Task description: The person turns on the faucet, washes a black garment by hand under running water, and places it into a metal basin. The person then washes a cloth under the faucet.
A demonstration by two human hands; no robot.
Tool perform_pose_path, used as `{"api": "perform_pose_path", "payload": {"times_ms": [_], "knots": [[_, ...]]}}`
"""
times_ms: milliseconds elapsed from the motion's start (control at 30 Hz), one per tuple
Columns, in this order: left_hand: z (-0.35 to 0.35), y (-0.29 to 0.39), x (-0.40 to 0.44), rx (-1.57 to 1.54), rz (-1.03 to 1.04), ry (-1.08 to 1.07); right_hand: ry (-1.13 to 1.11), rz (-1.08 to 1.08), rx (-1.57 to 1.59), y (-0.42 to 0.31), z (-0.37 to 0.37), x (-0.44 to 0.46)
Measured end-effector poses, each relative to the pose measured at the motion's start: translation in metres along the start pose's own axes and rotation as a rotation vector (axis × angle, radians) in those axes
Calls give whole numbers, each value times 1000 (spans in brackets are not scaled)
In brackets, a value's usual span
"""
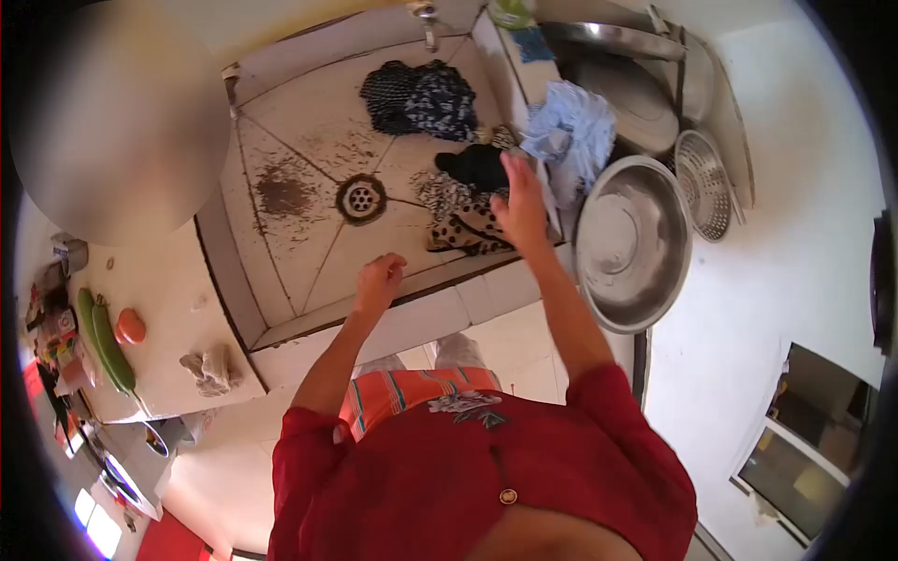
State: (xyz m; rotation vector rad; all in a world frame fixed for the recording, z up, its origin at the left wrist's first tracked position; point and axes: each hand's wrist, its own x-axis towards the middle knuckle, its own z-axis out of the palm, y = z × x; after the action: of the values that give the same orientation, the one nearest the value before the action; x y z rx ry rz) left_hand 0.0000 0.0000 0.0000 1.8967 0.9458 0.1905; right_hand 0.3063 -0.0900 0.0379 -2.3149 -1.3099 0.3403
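My right hand (522,206) hangs over the right side of the tiled sink (313,243), thumb and fingers apart, holding nothing I can see. Just beside it lie a black cloth (474,168), a black-dotted tan cloth (468,231) and a grey patterned cloth (440,194); whether the fingertips touch them I cannot tell. Farther back is a dark cloth with white pattern (419,99). My left hand (382,283) hovers by the sink's front edge, its fingers curled together around nothing visible. The round drain (361,198) sits between the cloths and dark specks of dirt.
A pale blue cloth (572,131) lies on the right ledge. Beyond it stand a steel basin (622,243), a strainer (703,185) and other metal ware. Left, a counter (168,309) bears green vegetables (110,346) and a tomato (130,325). A tap (427,26) juts from the back wall.
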Motion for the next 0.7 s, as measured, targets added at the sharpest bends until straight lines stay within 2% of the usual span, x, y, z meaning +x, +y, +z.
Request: {"api": "perform_pose_path", "payload": {"times_ms": [33,67,100,167,267,367,467,567,667,700], "knots": [[-9,-4,-12,-3,-41,20,-28,82,-203,-6,4,20],[-18,-6,-24,-7,-84,42,-166,195,-324,-3,9,35],[-6,-22,-16,-147,-96,34,-316,274,-405,13,8,57],[-40,-29,-24,-217,-168,60,-534,467,-244,-34,6,87],[-65,-54,-28,-455,-247,112,-600,571,330,-114,-12,84],[-93,-51,-16,-720,-260,177,-596,333,705,-198,-24,89],[-132,-44,5,-832,-203,307,-665,293,823,-238,17,125],[-144,-93,23,-875,-253,473,-811,233,685,-296,49,155],[-156,-145,28,-612,-402,583,-232,-215,459,-286,128,183],[-156,-156,30,-511,-457,621,-282,-177,482,-311,116,189]]}}
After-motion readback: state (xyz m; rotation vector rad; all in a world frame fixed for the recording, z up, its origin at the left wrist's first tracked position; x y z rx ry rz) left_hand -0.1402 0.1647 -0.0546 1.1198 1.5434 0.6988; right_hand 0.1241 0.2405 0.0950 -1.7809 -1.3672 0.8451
